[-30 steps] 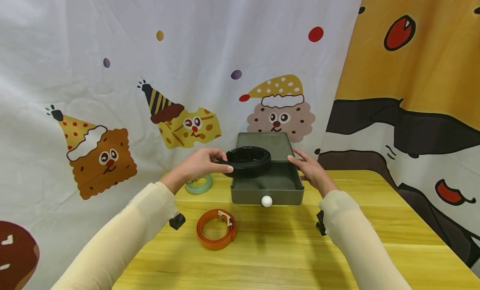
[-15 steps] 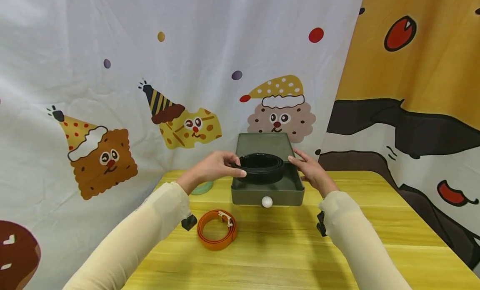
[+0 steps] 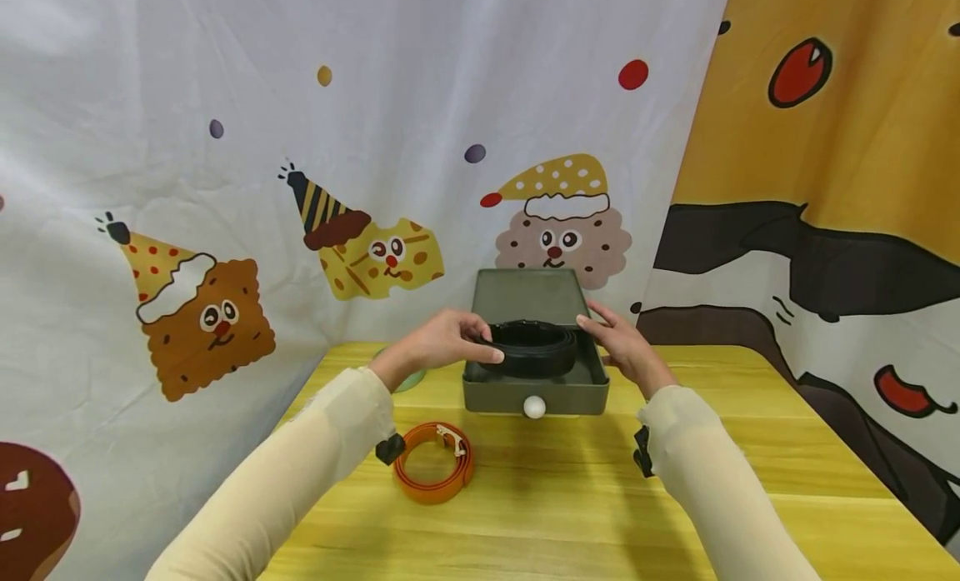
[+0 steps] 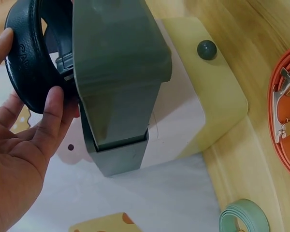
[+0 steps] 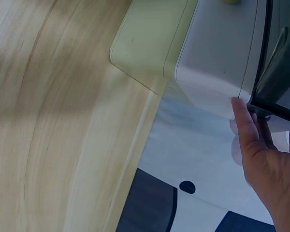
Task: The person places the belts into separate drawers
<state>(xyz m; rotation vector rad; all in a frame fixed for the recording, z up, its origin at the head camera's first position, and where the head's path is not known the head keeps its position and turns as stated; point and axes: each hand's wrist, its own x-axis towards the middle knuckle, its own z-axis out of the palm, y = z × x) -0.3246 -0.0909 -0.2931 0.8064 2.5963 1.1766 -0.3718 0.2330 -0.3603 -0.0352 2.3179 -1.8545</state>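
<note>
My left hand (image 3: 450,339) pinches a coiled black leather belt (image 3: 538,358) by its left side. The belt sits level over the pulled-out grey-green drawer (image 3: 495,398), its lower edge within the drawer's walls in the head view. Thumb and fingers grip the coil (image 4: 31,67) in the left wrist view; whether it touches the drawer floor I cannot tell. My right hand (image 3: 622,343) rests with extended fingers against the right side of the drawer unit. In the right wrist view, a fingertip (image 5: 238,104) touches the white section beneath the top drawer.
A coiled orange belt (image 3: 431,493) with a metal buckle lies on the wooden table (image 3: 570,514), front left of the unit. Further back is a coiled mint-green belt (image 4: 258,220), partly behind my left arm. Below are white and yellow tiers (image 4: 222,92). A printed curtain (image 3: 420,81) hangs behind.
My left hand has moved right and down with the black belt, bringing it from the drawer's left edge to over and into it. The right hand has stayed in place.
</note>
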